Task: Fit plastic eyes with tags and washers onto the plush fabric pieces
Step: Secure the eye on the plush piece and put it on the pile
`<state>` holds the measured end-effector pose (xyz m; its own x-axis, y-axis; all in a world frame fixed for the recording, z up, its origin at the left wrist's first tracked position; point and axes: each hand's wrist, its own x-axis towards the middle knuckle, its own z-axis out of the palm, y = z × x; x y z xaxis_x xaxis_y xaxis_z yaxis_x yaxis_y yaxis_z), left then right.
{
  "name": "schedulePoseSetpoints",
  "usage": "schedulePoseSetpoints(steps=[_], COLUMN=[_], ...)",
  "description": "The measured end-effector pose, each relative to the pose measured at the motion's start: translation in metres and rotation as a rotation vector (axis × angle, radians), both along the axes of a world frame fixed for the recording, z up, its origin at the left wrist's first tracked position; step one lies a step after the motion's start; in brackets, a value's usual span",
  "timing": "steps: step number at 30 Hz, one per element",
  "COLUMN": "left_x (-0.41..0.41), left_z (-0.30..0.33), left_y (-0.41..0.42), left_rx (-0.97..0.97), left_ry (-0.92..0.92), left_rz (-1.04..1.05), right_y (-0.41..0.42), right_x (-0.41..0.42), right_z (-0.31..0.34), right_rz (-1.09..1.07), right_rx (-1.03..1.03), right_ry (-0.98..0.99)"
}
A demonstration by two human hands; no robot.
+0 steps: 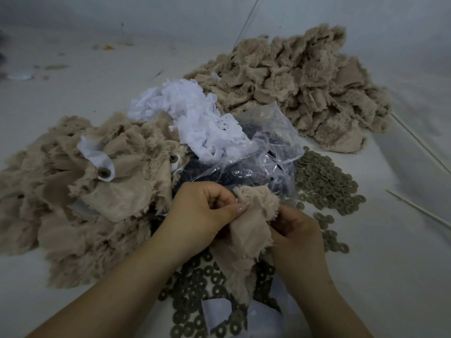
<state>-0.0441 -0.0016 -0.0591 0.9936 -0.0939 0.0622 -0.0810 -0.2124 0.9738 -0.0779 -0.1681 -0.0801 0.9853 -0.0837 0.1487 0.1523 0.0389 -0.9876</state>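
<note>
We hold the soft, floppy beige plush fabric piece (pixel 253 220) with our left hand (pixel 202 211) and right hand (pixel 296 228), both pinching its top edge. It looks light and bends easily, so we think a tight pinch near the edge works best.

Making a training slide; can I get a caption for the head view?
Both hands, left hand and right hand, pinch a beige plush fabric piece above grey ring washers.

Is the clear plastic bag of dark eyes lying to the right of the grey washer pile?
No, the clear plastic bag of dark eyes lies left of the grey washer pile, beside the white tag heap.
</note>
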Motion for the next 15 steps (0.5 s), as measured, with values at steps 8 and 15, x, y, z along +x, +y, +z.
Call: schedulePoseSetpoints(steps=[8,15], left_x=[-0.0041,-0.0019], left_z=[0.006,0.0093], left_y=[-0.005,0.0007], left_rx=[0.034,-0.04], left_ry=[-0.02,-0.028], left_rz=[-0.021,0.051], right_y=[0.0005,-0.0055], right_x=[-0.0018,0.0057], right_z=[0.0008,-0.0015], right_rz=[0.036,-0.043], right_rx=[0.017,0.081], right_ry=[-0.008,0.06])
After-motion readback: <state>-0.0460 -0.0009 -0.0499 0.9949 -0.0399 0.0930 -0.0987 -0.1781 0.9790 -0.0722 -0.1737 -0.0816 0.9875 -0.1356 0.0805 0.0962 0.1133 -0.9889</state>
